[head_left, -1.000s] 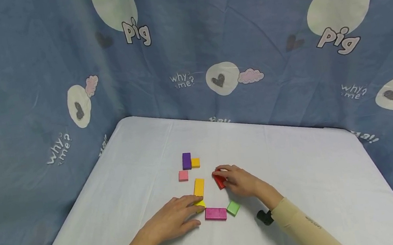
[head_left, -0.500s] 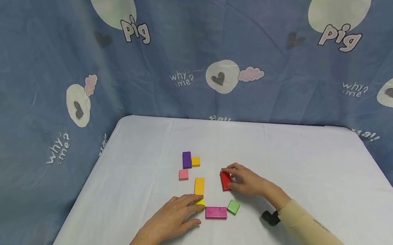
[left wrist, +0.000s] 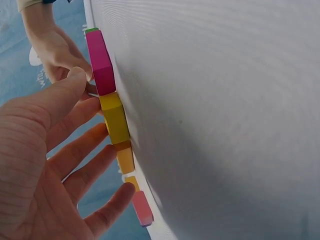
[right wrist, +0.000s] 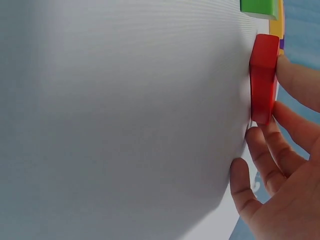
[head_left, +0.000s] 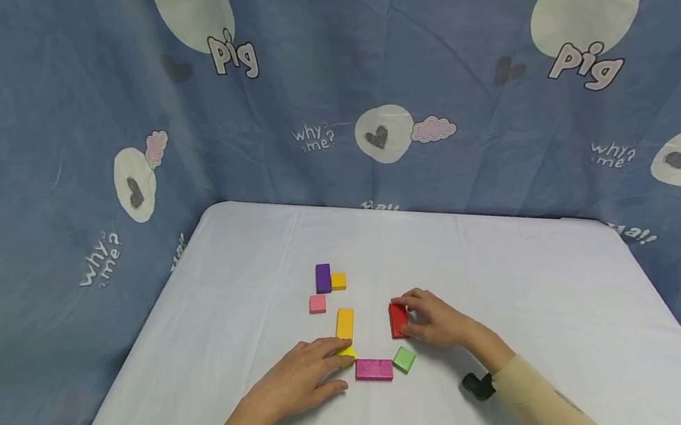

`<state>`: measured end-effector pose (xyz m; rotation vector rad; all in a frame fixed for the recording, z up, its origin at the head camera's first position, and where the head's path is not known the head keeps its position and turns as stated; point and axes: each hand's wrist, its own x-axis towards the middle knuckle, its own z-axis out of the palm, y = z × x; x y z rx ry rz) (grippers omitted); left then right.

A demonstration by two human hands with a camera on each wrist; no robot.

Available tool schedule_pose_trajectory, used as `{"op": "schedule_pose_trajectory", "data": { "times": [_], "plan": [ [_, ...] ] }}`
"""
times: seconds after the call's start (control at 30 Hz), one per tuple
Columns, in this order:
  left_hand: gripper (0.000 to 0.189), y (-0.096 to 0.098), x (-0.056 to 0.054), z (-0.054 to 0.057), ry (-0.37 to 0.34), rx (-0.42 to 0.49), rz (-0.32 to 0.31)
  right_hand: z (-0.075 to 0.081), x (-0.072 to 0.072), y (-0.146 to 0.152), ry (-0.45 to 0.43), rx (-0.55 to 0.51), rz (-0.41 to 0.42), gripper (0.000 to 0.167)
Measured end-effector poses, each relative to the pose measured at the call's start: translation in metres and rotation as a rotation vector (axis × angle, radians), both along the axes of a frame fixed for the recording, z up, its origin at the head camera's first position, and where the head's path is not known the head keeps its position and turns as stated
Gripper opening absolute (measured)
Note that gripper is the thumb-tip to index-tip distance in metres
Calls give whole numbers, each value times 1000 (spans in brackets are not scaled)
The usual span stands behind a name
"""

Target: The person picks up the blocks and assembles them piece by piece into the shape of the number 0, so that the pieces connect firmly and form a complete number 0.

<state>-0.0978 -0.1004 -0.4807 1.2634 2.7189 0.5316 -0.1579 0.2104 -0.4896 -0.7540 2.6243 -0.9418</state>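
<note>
My right hand pinches a red block lying on the white table, the thumb at its near end and a fingertip at the far end. In the right wrist view the red block shows between thumb and index finger. Relaxed fingers of my left hand touch a yellow block, partly covering it. An amber oblong block adjoins its far side. By its near right corner lies a magenta block, whose right end meets a turned green block.
Farther back lie a purple block, a small amber block against it and a pink block. The white table ends at a blue printed curtain behind and to the left.
My right hand has drawn the red block right and toward me, and the block has turned from slanted to nearly straight. My left hand stays on the yellow block.
</note>
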Motion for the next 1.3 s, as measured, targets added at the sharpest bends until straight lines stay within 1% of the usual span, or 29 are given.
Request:
{"op": "schedule_pose_trajectory", "data": {
  "times": [0.1, 0.23, 0.4, 0.67, 0.97, 1.17, 1.3],
  "plan": [
    [39, 0, 0, 0, -7, -7, 1, 0, 3, 3, -5, -2, -1, 51],
    [39, 0, -1, 0, -21, -18, 4, -1, 5, 6, 15, -1, 16, 51],
    [39, 0, -1, -1, -32, -21, 10, -2, 8, 9, 40, -27, 36, 50],
    [38, 0, -1, -1, -27, -19, 12, -3, 11, 11, 21, -42, 15, 51],
    [39, 1, -1, 0, -38, -24, 20, 0, 14, 13, 29, -54, 17, 50],
    [39, 1, -1, 0, -39, -30, 19, -1, 15, 14, 36, -61, 19, 50],
    [39, 1, -1, 0, -38, -28, 18, -2, 15, 14, 25, -61, 15, 50]
  ]
}}
